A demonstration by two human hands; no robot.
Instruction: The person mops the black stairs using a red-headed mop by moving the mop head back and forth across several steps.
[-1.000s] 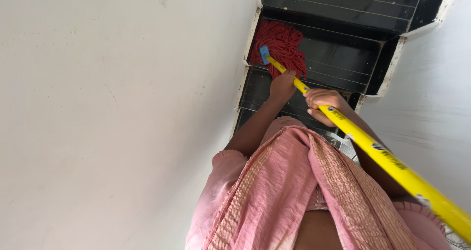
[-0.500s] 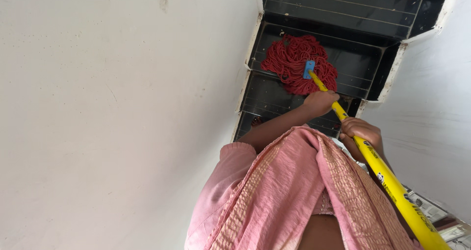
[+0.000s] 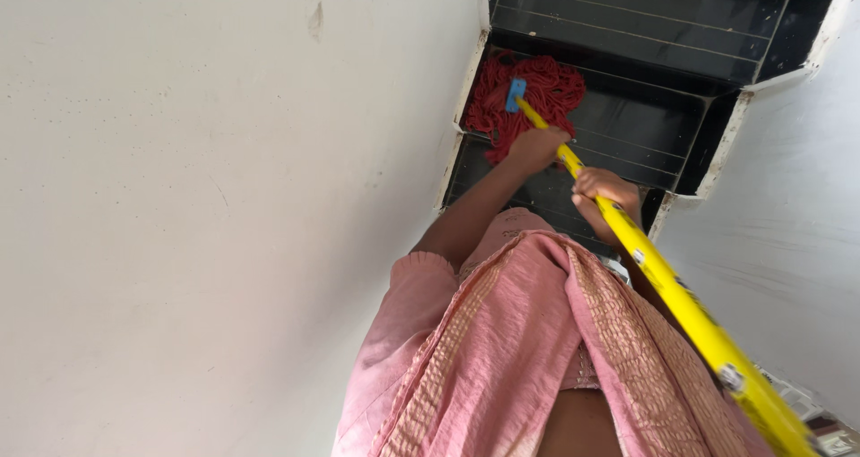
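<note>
A mop with a yellow handle (image 3: 681,309) and a red string head (image 3: 524,94) rests on a dark stair step (image 3: 640,121), close to the step's left end by the wall. A blue clamp (image 3: 515,94) joins handle and head. My left hand (image 3: 536,148) grips the handle low down, just behind the mop head. My right hand (image 3: 607,199) grips the handle a little higher up. Pink clothing with a gold-striped scarf (image 3: 537,349) fills the lower middle of the view.
Dark stairs with white-edged sides (image 3: 466,90) run upward in the picture. A plain white wall (image 3: 206,206) fills the left side. Another white wall (image 3: 788,242) stands on the right. Some printed paper (image 3: 793,403) lies at the lower right.
The mop head has swept from the middle of the step back to its left end near the wall. Both hands moved left and up with the handle.
</note>
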